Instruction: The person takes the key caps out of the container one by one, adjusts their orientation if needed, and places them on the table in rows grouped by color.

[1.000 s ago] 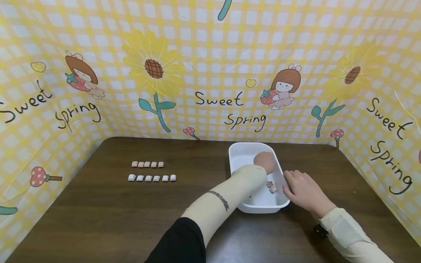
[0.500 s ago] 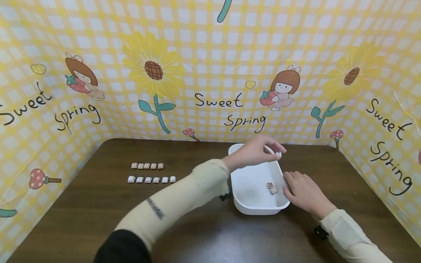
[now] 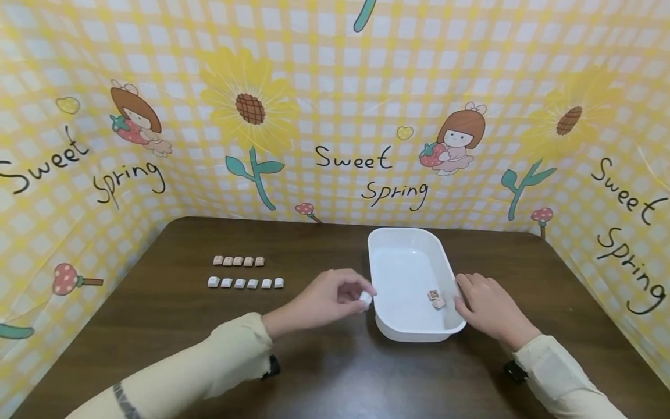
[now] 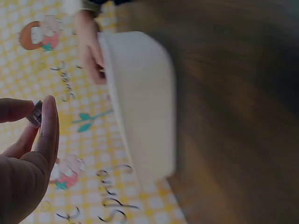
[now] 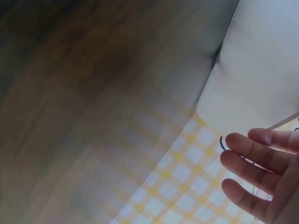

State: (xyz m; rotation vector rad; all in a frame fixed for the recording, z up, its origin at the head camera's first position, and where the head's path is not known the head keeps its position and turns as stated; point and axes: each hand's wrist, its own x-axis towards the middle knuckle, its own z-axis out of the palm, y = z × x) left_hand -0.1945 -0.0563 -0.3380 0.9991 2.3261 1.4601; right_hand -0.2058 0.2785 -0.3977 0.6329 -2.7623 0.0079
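Note:
Thumb and fingertips of my left hand (image 3: 325, 298) pinch a white keycap (image 3: 365, 298) just left of the white plastic tub (image 3: 419, 336). Seen from the left wrist, that keycap (image 4: 36, 114) is in shadow, held up between the fingertips. My right hand (image 3: 492, 311) rests at the tub's right rim, its fingers loosely extended in the right wrist view. Inside the tub, near the right wall, lie a brown-topped keycap (image 3: 432, 295) and a paler one (image 3: 438, 304).
On the left of the dark wooden table (image 3: 157, 337), a row of several pinkish keycaps (image 3: 238, 261) lies behind a row of several white keycaps (image 3: 239, 283). A yellow checked cloth (image 3: 335, 105) hangs around the back and sides.
My left hand came up out of the tub with a white keycap and swung left and nearer, past the tub's left rim. My right hand stayed at the right rim.

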